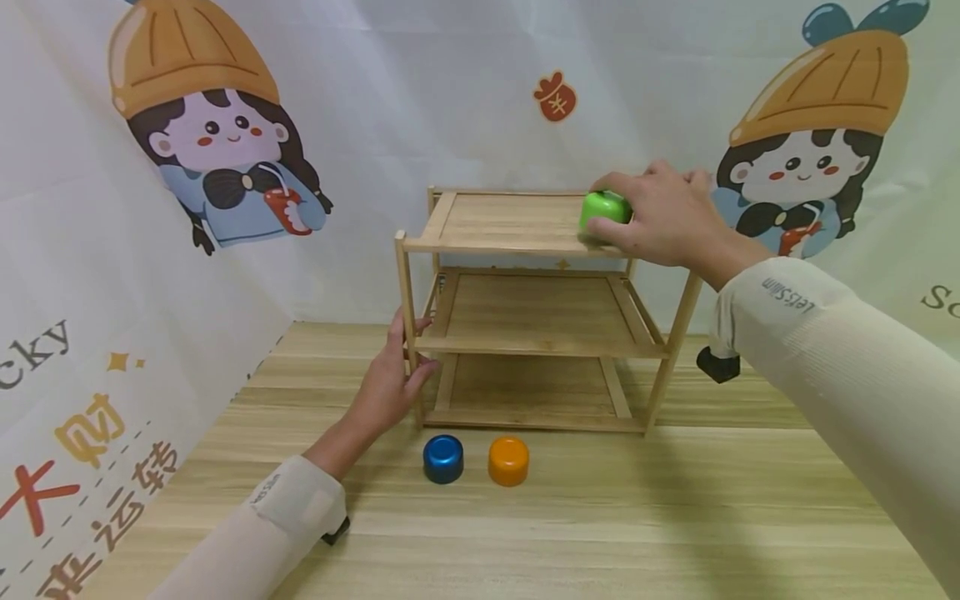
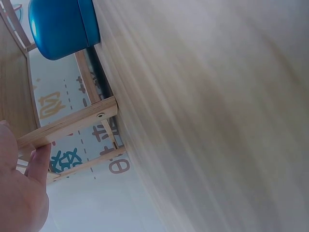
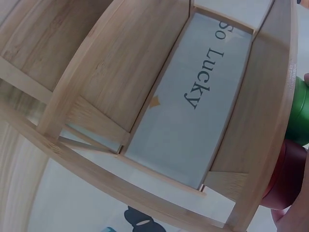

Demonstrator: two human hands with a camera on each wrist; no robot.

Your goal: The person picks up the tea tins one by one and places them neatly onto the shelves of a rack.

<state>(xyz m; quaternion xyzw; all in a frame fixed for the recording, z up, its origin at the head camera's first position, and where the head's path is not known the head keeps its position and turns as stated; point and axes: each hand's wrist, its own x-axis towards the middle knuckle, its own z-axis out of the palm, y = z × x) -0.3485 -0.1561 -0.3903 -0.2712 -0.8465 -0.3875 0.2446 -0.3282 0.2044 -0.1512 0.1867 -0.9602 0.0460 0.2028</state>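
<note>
A three-tier wooden shelf rack (image 1: 525, 342) stands on the table. My right hand (image 1: 663, 217) grips a small, round green canister (image 1: 603, 210) at the right of the top shelf, thumb in front and fingers behind. Close beside it in the right wrist view is a dark red canister (image 3: 286, 176), hidden under the hand in the head view. My left hand (image 1: 390, 385) holds the rack's left front post at the middle shelf; its thumb and fingers lie on either side. Blue (image 1: 443, 459) and orange (image 1: 508, 461) canisters stand before the rack.
The wood-grain table (image 1: 570, 533) stretches in front of and beside the rack. A white printed cloth (image 1: 420, 75) with cartoon figures and lettering hangs close behind and along the left side. Black pieces (image 1: 718, 365) hang below both sleeve cuffs.
</note>
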